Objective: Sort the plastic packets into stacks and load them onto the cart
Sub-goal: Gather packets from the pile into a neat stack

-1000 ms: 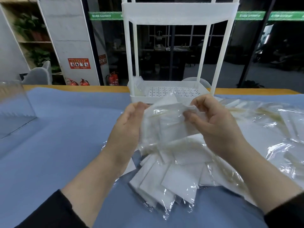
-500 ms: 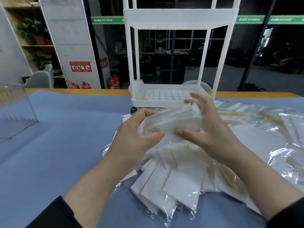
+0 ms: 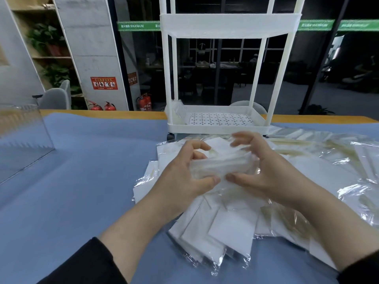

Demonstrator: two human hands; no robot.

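Note:
Both hands hold a small stack of clear plastic packets (image 3: 221, 166) edge-on above the table. My left hand (image 3: 184, 173) grips its left end, thumb under and fingers curled over the top. My right hand (image 3: 264, 167) holds the right end, thumb below and fingers curved above it. Beneath them lies a loose heap of packets (image 3: 225, 226) with white inserts. More packets (image 3: 328, 160) spread to the right. The white cart (image 3: 217, 128) stands just behind, with a packet (image 3: 178, 113) leaning in the left corner of its lower tray.
A blue cloth (image 3: 82, 181) covers the table, whose wooden far edge (image 3: 102, 113) shows behind. A clear acrylic box (image 3: 22, 138) stands at the far left. Beyond the table are a pillar, fire extinguishers and a grey chair.
The stack was turned from upright to flat and edge-on and lowered slightly. Both hands closed in on its ends. The view tilted up a little, showing more of the cart.

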